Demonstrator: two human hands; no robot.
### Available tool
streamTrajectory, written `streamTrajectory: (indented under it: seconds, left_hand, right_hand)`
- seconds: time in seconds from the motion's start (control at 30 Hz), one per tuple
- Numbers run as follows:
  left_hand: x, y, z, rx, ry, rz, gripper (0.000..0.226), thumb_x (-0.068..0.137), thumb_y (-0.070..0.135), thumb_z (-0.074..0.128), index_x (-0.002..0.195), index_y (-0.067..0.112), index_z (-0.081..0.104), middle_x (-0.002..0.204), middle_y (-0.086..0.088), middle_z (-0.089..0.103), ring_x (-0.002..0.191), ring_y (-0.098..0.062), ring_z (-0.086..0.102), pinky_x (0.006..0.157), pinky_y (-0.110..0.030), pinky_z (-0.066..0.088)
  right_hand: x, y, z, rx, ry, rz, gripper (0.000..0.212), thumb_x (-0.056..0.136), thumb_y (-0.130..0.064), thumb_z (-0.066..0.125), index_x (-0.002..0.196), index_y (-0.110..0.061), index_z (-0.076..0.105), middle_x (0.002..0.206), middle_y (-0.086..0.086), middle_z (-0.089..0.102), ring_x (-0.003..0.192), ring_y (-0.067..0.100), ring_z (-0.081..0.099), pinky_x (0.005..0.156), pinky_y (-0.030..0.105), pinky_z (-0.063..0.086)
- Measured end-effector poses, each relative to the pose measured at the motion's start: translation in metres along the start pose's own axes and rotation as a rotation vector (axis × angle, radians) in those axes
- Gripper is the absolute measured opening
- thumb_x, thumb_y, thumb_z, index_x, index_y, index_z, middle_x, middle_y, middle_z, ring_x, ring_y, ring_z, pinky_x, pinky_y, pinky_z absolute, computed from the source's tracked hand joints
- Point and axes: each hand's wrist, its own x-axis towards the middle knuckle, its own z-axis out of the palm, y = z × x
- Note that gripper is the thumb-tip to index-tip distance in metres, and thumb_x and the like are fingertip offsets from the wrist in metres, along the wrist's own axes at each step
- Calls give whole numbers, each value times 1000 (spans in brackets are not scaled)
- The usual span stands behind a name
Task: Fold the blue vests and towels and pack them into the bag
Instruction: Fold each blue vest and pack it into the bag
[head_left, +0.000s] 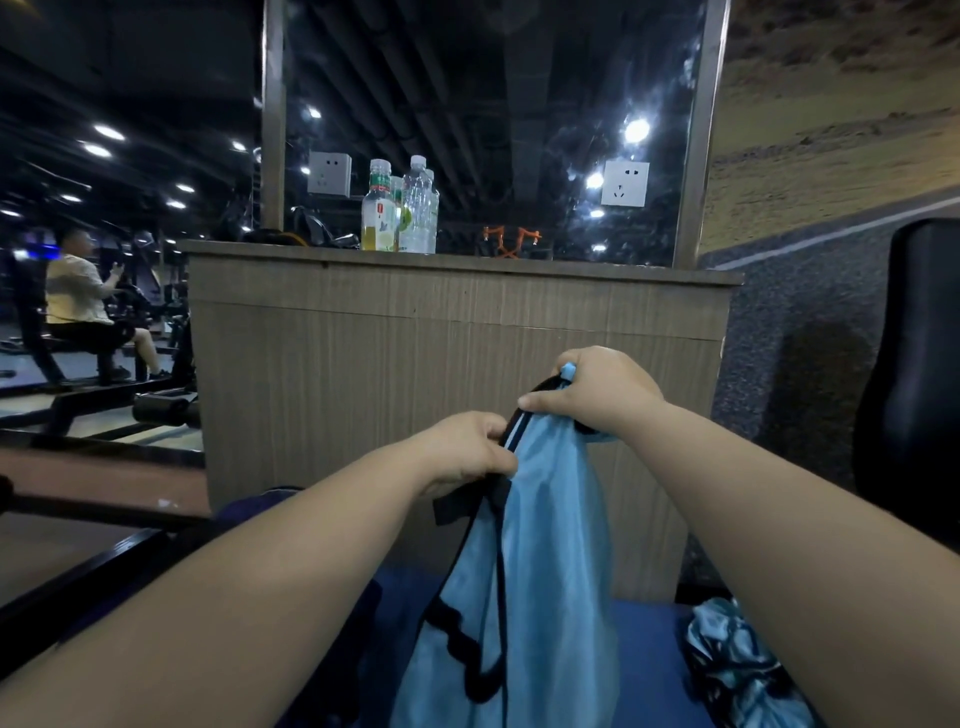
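A light blue vest (540, 561) with black trim hangs in front of me, held up by its top edge. My left hand (467, 452) pinches the black-edged strap on the left side. My right hand (597, 395) grips the other shoulder part, higher and further right. The vest's lower part drapes down onto a blue surface (644, 670). A second crumpled blue vest (737, 670) lies at the lower right, partly behind my right forearm. A dark purple shape (249, 506), partly hidden under my left forearm, lies at the left; I cannot tell what it is.
A wooden counter (457, 332) stands right in front, with three drink bottles (400, 208) on top and a mirror behind. A black padded seat (914, 374) is at the right. Gym machines and a seated person (83, 301) are at the left.
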Motion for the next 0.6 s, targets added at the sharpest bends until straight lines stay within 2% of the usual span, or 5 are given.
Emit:
streamTrajectory:
  seconds: [0.17,0.33,0.47,0.53,0.6]
  left_hand:
    - [0,2,-6,65,4,-43,16,78,11,64,92,14,70,80,-6,70,71,-19,64,67,-34,53]
    - [4,3,-8,13,-8,-55,14,82,14,65,94,16,73,91,-8,75,77,-19,68,75,-34,57]
    - [6,1,-7,18,-3,-40,5,81,11,65,81,14,69,78,-6,69,72,-18,63,70,-31,51]
    - [7,2,-7,22,0,-18,13,83,8,63,74,17,65,74,-2,65,69,-15,61,67,-25,49]
    - [8,4,-6,13,-13,-9,21,84,6,63,70,22,63,73,-1,65,67,-12,61,63,-23,49]
  right_hand:
    - [-2,2,-1,-206,58,97,46,74,-62,70,69,-21,49,76,-7,53,69,10,52,53,28,37]
    - [-4,-2,8,-520,6,-90,33,78,-57,66,91,-26,63,91,-8,58,91,19,60,72,31,48]
    - [-6,-6,9,-150,-236,-169,45,79,-34,64,124,-38,61,120,-12,61,109,13,57,91,32,50]
    - [-8,-12,9,97,-388,-135,57,80,-28,66,135,-37,53,129,-10,56,113,10,53,92,25,44]
    - [-9,-18,12,126,-449,-110,63,81,-26,66,141,-33,47,131,-5,53,113,11,51,90,25,43]
